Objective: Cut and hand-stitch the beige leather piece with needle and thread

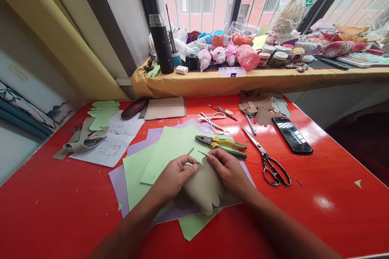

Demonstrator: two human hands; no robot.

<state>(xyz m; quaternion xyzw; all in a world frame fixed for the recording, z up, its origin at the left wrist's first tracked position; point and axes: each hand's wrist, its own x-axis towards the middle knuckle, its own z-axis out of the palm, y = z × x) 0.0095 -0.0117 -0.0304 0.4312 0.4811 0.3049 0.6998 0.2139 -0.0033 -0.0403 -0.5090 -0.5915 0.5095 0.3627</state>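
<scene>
A grey-olive piece of pebbled leather (202, 188) with a scalloped edge hangs between my two hands, over the sheets on the table. My left hand (178, 174) is closed, pinching the leather's upper left edge; a thin dark metal rod (191, 151) shows just above its fingertips, and I cannot tell whether it is held. My right hand (226, 168) pinches a slim pointed metal tool, perhaps a needle (202, 153), by the leather's upper right edge. Pliers (221, 142) with yellow-green handles lie just beyond my right hand. Light green sheets (165, 145) and purple sheets (117, 186) lie underneath.
Large scissors (264, 158) and a phone (292, 135) lie to the right, white-handled scissors (214, 120) behind the pliers. Leather scraps (263, 109) sit at the back right. At left are a drawn paper (114, 141) and a green cutout (104, 114). A black bottle (162, 46) stands on the sill.
</scene>
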